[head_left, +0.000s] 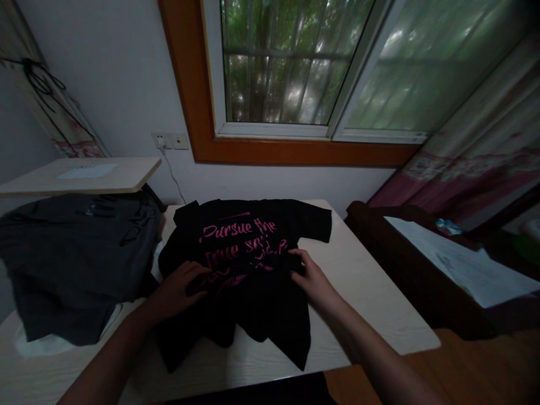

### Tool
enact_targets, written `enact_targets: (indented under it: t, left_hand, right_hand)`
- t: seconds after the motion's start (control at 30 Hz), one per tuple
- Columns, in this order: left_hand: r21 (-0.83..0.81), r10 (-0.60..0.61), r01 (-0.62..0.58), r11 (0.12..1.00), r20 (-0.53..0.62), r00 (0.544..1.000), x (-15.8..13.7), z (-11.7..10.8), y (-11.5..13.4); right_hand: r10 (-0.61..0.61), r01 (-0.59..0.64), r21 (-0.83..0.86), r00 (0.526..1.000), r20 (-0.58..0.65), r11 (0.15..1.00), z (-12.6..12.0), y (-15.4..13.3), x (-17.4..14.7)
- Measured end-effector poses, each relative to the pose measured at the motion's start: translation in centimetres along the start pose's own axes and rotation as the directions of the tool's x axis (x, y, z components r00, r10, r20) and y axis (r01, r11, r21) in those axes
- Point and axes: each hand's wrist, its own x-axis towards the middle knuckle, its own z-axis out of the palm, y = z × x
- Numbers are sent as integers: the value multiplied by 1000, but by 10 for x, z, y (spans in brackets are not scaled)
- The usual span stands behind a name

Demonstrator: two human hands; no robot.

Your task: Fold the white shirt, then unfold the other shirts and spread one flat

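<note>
A black T-shirt (270,298) with pink lettering lies on the pale wooden table (358,292), one sleeve stretched out at the far right. Its middle is bunched into folds that break up the print, and its lower edge hangs in uneven points near the table's front. My left hand (183,287) grips the fabric at the shirt's left side, fingers and thumb curled around a fold. On the opposite side, my right hand (310,275) holds the shirt's right edge between thumb and fingers. The fabric partly hides the fingertips of both hands.
To the left, a dark grey garment (76,259) hangs below a raised wooden shelf (122,171) with a paper on it. A cord runs from a wall socket (169,140) behind the table. At right, papers (459,259) lie on a dark brown surface (413,270).
</note>
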Motion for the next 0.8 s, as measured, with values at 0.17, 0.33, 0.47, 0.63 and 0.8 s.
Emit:
enact_targets:
  t: [0.17, 0.33, 0.47, 0.63, 0.8]
  left_hand:
    - [15, 50, -50, 999, -18, 999, 0, 5, -11]
    - [6, 22, -22, 1000, -5, 1000, 1, -1, -3]
    - [24, 46, -46, 999, -7, 999, 1, -3, 4]
    - [-23, 15, -13, 1000, 54, 998, 0, -7, 11]
    - [-189, 15, 17, 982, 164, 986, -2, -16, 13]
  right_hand:
    - [109, -94, 162, 990, -87, 982, -18, 11, 1]
    - [156, -146, 76, 975, -156, 986, -66, 19, 0]
    - [184, -183, 30, 982, -43, 983, -96, 15, -4]
    - [197, -172, -120, 948, 251, 978, -109, 1, -4]
    - [340, -257, -226, 767, 544, 940, -112, -9, -4]
